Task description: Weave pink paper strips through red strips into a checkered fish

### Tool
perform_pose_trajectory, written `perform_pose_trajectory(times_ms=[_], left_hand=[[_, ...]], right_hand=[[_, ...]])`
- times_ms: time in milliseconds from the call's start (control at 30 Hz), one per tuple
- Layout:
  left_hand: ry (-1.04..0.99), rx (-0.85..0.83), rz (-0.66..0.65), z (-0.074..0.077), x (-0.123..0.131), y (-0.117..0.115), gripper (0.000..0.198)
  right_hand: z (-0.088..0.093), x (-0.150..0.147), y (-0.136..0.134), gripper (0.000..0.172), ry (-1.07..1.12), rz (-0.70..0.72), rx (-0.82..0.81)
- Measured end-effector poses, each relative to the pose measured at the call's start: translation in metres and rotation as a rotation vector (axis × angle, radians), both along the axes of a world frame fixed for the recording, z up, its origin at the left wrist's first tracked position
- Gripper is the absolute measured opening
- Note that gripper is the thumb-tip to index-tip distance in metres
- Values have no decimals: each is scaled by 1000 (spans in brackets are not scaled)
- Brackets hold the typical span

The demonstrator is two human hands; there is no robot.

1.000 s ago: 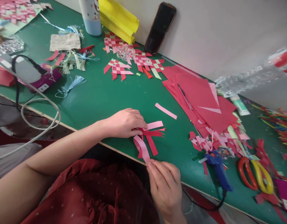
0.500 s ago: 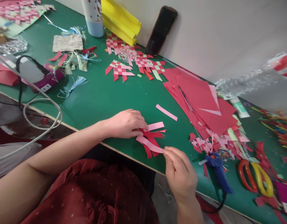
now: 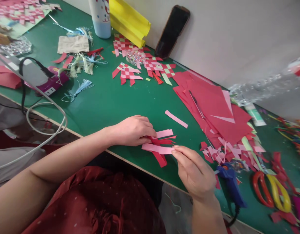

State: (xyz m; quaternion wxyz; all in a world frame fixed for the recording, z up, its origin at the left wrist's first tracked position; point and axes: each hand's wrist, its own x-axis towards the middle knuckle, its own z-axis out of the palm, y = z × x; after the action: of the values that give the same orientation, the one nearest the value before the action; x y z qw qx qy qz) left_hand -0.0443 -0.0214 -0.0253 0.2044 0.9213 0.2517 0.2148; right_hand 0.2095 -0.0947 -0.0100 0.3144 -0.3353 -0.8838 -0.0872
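Note:
My left hand (image 3: 132, 130) lies on the green table (image 3: 103, 100) with its fingers pressed down on a small bunch of red paper strips (image 3: 162, 142). My right hand (image 3: 195, 172) pinches the right end of a pink paper strip (image 3: 156, 149) that lies flat across those red strips. A second pink strip (image 3: 164, 133) pokes out from under my left fingers. A loose pink strip (image 3: 176, 119) rests on the table a little farther back.
A pile of red paper sheets (image 3: 211, 104) and paper scraps lies to the right, with a blue glue gun (image 3: 230, 182) and scissors (image 3: 272, 190) near the front edge. Woven paper pieces (image 3: 127, 73), tassels, a bottle (image 3: 101, 16), yellow paper and a phone (image 3: 171, 31) sit at the back. Cables hang off the left.
My right hand swung the pink strip from hanging down over the table's edge up and to the right, laying it flat across the red strips. My left hand stayed in place.

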Motion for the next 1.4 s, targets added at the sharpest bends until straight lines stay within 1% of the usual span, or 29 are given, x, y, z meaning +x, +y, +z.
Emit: perform_pose_trajectory(times_ms=[67, 133, 233, 300, 367, 433, 567, 667, 767, 867, 967, 1067, 1167, 1267, 1400], left_hand=[[0, 0, -6, 1, 0, 0, 18], [8, -4, -9, 3, 0, 0, 17], [24, -11, -12, 4, 0, 1, 17], [26, -9, -6, 4, 0, 0, 17], [27, -2, 3, 3, 0, 0, 16], [24, 7, 9, 2, 1, 0, 18], [26, 14, 6, 2, 1, 0, 20], [26, 16, 6, 4, 1, 0, 18], [-2, -7, -20, 6, -1, -1, 20], [-18, -31, -31, 7, -2, -1, 28], [-4, -39, -26, 7, -3, -1, 35], [-5, -46, -21, 6, -4, 0, 37], [-26, -49, -16, 5, -4, 0, 37], [-46, -48, -15, 4, -4, 0, 35], [-56, -36, -27, 3, -3, 0, 31]], right_hand=[[-3, 7, 6, 29, -47, -16, -34], [-7, 13, 9, 29, -89, -73, -73], [-9, 15, 3, 32, -58, -161, -95], [-9, 8, -8, 33, 0, -161, -102], [-7, -5, -19, 32, -5, -106, -161], [-7, -20, -27, 31, -76, -80, -235], [-12, -39, -30, 32, -196, -110, -297], [-18, -39, -25, 38, -230, -171, -295], [-19, -36, -22, 41, -236, -221, -286], [-18, -36, -23, 33, -179, -230, -308], [-16, -43, -25, 25, -96, -256, -310], [-17, -54, -25, 25, -43, -324, -295], [-17, -62, -22, 23, -44, -392, -301], [-17, -65, -18, 18, -63, -423, -283], [-18, -65, -13, 19, -89, -443, -210]])
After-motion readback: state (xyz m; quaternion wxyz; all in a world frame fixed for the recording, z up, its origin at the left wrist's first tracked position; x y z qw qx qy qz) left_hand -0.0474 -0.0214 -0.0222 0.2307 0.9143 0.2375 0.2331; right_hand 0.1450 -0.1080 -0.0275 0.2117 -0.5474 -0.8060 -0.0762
